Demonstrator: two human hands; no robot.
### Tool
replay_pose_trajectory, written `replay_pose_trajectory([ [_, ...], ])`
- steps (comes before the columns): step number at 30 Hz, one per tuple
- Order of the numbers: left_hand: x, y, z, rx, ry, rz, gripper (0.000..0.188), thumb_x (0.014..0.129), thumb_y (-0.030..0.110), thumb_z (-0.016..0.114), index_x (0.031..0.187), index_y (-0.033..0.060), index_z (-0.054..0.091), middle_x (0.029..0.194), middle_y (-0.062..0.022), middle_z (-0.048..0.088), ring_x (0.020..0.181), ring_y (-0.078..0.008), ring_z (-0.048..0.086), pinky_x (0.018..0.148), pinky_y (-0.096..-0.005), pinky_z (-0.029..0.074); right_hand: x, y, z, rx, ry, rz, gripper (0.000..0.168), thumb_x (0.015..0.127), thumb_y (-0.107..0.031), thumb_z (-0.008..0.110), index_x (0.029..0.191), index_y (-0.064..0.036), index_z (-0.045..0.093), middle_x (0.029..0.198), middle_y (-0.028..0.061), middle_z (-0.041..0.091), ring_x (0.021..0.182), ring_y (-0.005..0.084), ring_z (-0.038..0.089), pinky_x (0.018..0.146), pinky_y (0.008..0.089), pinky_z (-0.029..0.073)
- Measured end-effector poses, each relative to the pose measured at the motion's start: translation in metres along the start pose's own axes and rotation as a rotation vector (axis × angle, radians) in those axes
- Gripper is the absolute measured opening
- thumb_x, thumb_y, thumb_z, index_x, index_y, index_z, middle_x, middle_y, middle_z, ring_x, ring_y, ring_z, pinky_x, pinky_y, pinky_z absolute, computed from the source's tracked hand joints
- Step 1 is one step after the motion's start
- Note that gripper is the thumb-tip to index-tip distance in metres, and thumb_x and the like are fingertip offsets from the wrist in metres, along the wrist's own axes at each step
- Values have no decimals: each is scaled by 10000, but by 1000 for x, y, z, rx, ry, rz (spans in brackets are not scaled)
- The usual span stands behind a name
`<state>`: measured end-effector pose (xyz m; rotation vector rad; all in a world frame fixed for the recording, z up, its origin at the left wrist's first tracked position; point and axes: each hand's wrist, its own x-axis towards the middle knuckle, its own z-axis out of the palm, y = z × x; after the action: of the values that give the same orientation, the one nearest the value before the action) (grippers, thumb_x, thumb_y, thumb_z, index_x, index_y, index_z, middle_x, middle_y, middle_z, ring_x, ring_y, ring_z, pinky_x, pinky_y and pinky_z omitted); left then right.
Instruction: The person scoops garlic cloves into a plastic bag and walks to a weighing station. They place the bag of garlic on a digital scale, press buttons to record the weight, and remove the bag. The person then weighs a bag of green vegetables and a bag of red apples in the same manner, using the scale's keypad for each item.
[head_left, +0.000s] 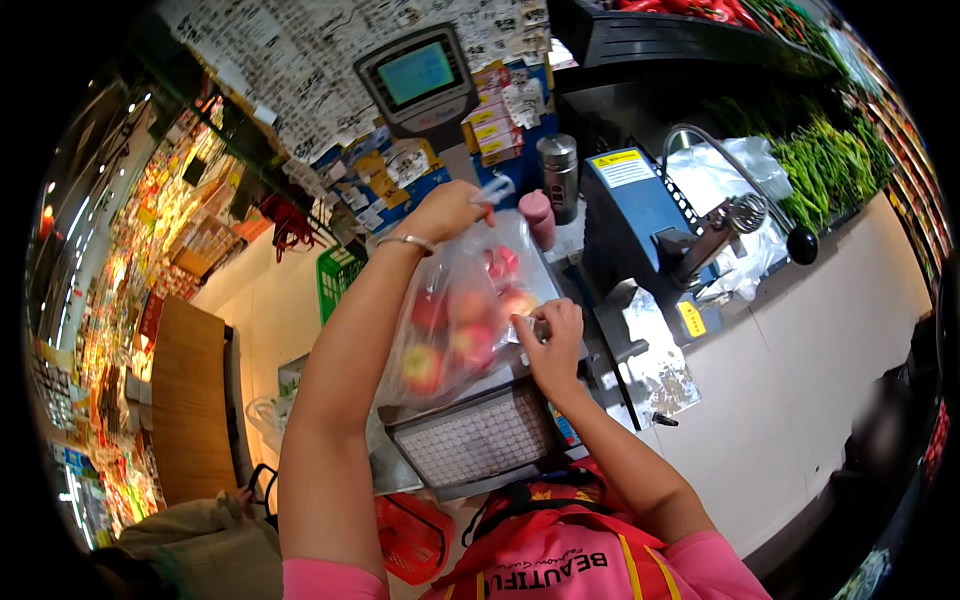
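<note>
A clear plastic bag (401, 371) of red and yellow apples (472, 341) rests on the metal platform of a label scale. My left hand (446, 210) grips the bag's gathered neck and holds it up at the far end. At the bag's near right side, my right hand (553, 341) pinches a small white label (517, 330) between thumb and fingers. The label is against or very close to the plastic; which one, I cannot tell. Below the platform is the scale's keypad (476, 435), and its lit display (416, 73) stands beyond my left hand.
A pink bottle (537, 219) and a steel flask (558, 176) stand right of the bag. Further right is a blue machine (637, 199) with a black-knobbed lever. Green chillies (832, 169) lie beyond it. A red basket (412, 536) and a person's sleeve (202, 532) are low left.
</note>
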<state>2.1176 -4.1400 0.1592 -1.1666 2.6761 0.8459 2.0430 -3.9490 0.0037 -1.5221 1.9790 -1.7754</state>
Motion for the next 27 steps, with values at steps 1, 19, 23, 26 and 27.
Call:
replay_pose_trajectory([
  [1,-2,6,-5,30,-70,-93,326,796,202,551,1072,32,514,1123,-120,485,985,-210,483,861,-277,370,4,0,3,-44,22,-50,221,668,-195,688,723,-48,532,767,78,466,748,256,441,667,356,334],
  [19,-37,12,7,-843,716,268,224,895,223,383,813,67,522,739,-23,545,650,-88,504,584,-211,390,11,-7,-17,-229,-487,-415,741,717,-367,630,1274,-4,304,1334,138,305,1286,338,161,1038,494,75],
  [23,-113,90,-21,-1199,505,578,286,937,258,321,713,83,348,593,40,235,499,-44,200,444,-196,167,59,-30,-58,302,-244,-376,1082,552,-523,725,1341,-25,177,1393,196,159,1315,317,86,1043,458,102],
  [26,-141,146,-23,-1126,322,836,238,926,206,304,715,105,347,620,31,271,520,-53,220,424,-189,184,98,-65,-73,572,-384,-452,1183,445,-544,763,1312,16,186,1359,216,173,1263,369,157,1042,420,125],
  [27,-144,168,-19,-1096,333,870,234,926,209,308,723,104,359,624,30,287,521,-53,230,422,-187,182,95,-84,-76,552,-424,-518,1148,472,-524,761,1306,17,187,1328,218,227,1228,366,219,1031,411,162],
])
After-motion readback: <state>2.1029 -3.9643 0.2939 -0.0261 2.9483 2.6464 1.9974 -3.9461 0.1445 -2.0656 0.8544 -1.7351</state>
